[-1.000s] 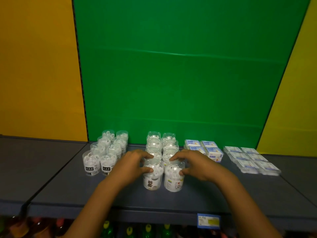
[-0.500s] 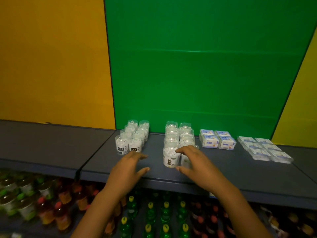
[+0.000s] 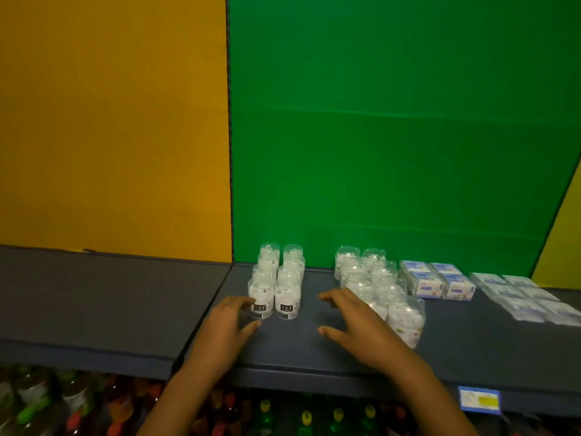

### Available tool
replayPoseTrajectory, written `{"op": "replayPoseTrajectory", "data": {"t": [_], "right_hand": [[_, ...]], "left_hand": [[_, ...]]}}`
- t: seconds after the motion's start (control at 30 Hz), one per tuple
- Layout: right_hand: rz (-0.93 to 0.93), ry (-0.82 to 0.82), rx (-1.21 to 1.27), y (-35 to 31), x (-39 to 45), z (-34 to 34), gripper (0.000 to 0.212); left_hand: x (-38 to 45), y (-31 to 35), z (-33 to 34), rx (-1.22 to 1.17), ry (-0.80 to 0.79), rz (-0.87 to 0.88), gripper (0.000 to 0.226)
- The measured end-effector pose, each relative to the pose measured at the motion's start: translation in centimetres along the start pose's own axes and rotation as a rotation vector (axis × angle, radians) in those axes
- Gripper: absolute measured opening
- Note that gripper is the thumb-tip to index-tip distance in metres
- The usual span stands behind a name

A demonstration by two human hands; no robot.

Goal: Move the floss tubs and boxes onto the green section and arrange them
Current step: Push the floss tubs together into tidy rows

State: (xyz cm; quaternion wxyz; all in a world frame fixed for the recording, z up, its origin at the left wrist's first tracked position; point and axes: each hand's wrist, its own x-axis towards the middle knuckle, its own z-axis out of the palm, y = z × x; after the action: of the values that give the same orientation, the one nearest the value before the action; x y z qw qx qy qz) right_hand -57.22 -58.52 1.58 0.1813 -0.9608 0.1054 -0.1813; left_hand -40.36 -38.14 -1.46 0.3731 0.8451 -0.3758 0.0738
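Note:
On the dark shelf (image 3: 308, 347) in front of the green back panel (image 3: 393, 136) stand two double rows of clear floss tubs: a left group (image 3: 276, 281) with black labels and a right group (image 3: 377, 284). White-blue floss boxes (image 3: 437, 280) and flat clear packs (image 3: 528, 297) lie further right. My left hand (image 3: 226, 328) hovers open just left of the front left tub, fingertips near it. My right hand (image 3: 358, 325) is open between the two groups, partly covering the right group's front tubs. Neither hand holds anything.
An orange panel (image 3: 110, 121) backs the bare shelf section (image 3: 94, 303) on the left; a yellow panel (image 3: 562, 234) is at the far right. Below the shelf edge stand bottles (image 3: 305, 416) with coloured caps, and a price tag (image 3: 479, 399) hangs at the lower right.
Both hands let go of the front tubs of the right group and moved left toward the left group. The camera view swung left and down, showing the bottles below.

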Motion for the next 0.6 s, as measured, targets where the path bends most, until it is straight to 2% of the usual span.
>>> {"op": "replayPoseTrajectory", "data": {"t": [0.23, 0.43, 0.6], "right_hand": [[0.067, 0.076, -0.040, -2.2, 4.8, 4.6, 0.052], [0.133, 0.113, -0.024, -2.8, 6.8, 5.7, 0.044], [0.145, 0.130, -0.011, -2.2, 7.4, 5.8, 0.037]], "left_hand": [[4.2, -3.5, 0.5, -0.057, 0.004, 0.107, 0.052], [6.5, -4.7, 1.8, -0.112, -0.023, 0.167, 0.039], [7.0, -5.6, 2.7, -0.198, -0.010, 0.184, 0.041]]}}
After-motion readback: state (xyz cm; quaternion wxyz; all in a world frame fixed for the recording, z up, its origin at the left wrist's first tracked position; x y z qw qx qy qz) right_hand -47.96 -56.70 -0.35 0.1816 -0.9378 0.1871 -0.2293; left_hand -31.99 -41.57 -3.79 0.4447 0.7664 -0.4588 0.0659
